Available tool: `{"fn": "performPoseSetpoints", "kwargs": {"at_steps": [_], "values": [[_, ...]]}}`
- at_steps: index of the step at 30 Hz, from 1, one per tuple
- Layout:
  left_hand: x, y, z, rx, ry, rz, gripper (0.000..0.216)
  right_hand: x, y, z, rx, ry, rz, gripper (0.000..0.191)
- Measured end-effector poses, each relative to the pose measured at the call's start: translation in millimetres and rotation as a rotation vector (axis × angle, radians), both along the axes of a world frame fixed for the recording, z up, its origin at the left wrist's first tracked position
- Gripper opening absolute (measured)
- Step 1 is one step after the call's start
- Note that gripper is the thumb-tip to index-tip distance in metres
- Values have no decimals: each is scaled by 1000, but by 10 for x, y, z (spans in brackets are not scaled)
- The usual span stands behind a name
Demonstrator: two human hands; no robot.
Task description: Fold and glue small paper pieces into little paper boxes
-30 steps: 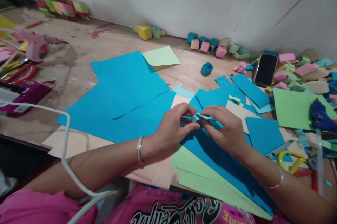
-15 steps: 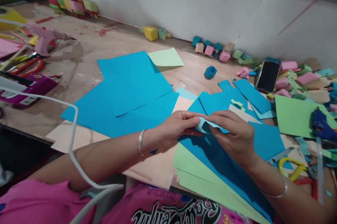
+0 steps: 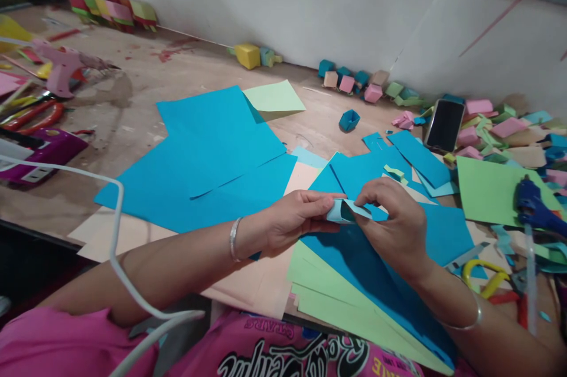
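Between my hands is a small light-blue folded paper box (image 3: 340, 210), with an opening and a flap facing right. My left hand (image 3: 301, 211) pinches its left end, thumb in front and fingers behind. The fingertips of my right hand (image 3: 392, 217) are closed on the flap at the box's right side. Beneath both hands lie dark-blue paper sheets (image 3: 336, 253). Pale green sheets (image 3: 328, 291) and peach sheets (image 3: 252, 279) stick out near the table's front edge.
Large blue sheets (image 3: 212, 140) cover the middle left. A small blue paper box (image 3: 349, 120) stands behind my hands. Right are a phone (image 3: 445, 124), folded paper pieces, a blue glue gun (image 3: 534, 202), scissors (image 3: 487, 276) and a cutter (image 3: 467, 257). A white cable (image 3: 117, 217) crosses my left arm.
My right hand's fingers have shifted their grip and bent more, showing more of the paper's opening and flap. My left hand keeps its pinch. The whole view has shifted slightly.
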State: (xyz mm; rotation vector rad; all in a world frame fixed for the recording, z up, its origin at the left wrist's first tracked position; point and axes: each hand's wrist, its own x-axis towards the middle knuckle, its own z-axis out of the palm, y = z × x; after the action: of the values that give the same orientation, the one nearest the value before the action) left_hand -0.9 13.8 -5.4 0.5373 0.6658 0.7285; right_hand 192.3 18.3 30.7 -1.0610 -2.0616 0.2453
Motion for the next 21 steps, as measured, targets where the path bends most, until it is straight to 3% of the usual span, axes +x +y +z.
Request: {"fn": "performPoseSetpoints", "kwargs": {"at_steps": [8, 14, 21], "values": [[3, 4, 3, -34, -8, 34, 39, 0, 24, 17, 122, -121, 99, 16], [-4, 49, -22, -51, -33, 80, 25, 99, 33, 186, -4, -255, 229, 28], [2, 4, 32, 16, 75, 19, 41, 120, 31, 216, -109, -219, 162, 4]]}}
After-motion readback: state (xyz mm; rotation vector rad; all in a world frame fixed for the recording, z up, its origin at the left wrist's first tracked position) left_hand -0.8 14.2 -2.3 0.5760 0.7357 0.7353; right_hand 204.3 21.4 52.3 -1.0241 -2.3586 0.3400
